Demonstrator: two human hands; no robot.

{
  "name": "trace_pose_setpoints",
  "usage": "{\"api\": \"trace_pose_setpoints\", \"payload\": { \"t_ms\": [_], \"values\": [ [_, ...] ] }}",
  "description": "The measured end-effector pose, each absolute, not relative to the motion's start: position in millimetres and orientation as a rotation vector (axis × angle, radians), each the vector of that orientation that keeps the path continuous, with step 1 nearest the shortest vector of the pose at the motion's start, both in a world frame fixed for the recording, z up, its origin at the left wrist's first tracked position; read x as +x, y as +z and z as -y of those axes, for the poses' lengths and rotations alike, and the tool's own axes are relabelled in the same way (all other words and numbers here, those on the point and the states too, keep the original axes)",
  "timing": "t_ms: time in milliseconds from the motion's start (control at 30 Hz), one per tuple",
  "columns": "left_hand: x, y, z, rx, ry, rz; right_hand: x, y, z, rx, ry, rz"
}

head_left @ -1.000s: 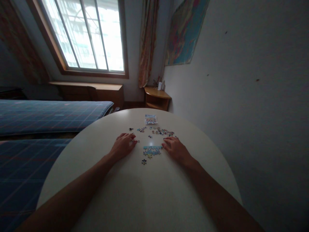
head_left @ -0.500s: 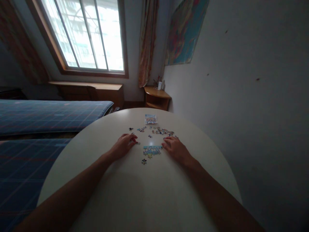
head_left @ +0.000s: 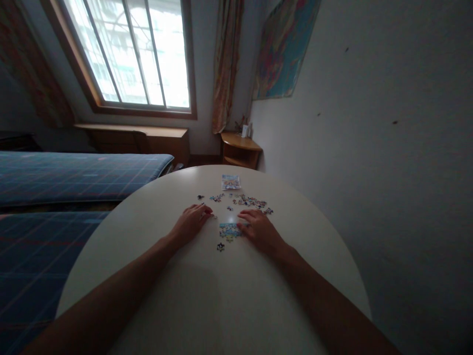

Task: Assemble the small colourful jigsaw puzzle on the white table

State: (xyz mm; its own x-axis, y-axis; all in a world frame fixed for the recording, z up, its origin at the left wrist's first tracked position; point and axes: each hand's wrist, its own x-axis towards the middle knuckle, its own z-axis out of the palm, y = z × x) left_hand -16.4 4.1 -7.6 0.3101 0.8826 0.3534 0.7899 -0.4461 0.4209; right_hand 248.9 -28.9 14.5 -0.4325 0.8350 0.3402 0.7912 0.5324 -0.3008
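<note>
On the round white table (head_left: 221, 305) a small joined block of jigsaw pieces (head_left: 228, 230) lies between my hands. My right hand (head_left: 257, 229) rests flat on the block's right end, fingers stretched out and pointing left. Palm down to the left of the block, my left hand (head_left: 192, 222) has its fingertips at a small loose piece (head_left: 211, 215); its fingers lie slightly curled. Several loose pieces (head_left: 248, 201) are scattered beyond the hands, and one dark piece (head_left: 220, 247) lies nearer me.
A small picture card (head_left: 230, 182) lies at the table's far edge. A bed with a blue checked cover (head_left: 74, 172) stands left of the table. A wall (head_left: 369, 148) is close on the right. A wooden corner shelf (head_left: 241, 149) and a window (head_left: 136, 54) are behind.
My right hand has slid left onto the right end of the joined block. My left hand has crept slightly right towards the small loose piece.
</note>
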Motion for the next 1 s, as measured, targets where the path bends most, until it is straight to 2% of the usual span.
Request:
{"api": "trace_pose_setpoints", "payload": {
  "t_ms": [267, 1000],
  "values": [
    [-12, -10, -5, 2.407, 0.823, -1.56, 214, 14, 42, -1.079, 0.16, 2.506],
    [-2, -7, 2, 2.465, 0.84, -1.561, 211, 15, 37, -1.144, 0.243, 2.571]
  ]
}}
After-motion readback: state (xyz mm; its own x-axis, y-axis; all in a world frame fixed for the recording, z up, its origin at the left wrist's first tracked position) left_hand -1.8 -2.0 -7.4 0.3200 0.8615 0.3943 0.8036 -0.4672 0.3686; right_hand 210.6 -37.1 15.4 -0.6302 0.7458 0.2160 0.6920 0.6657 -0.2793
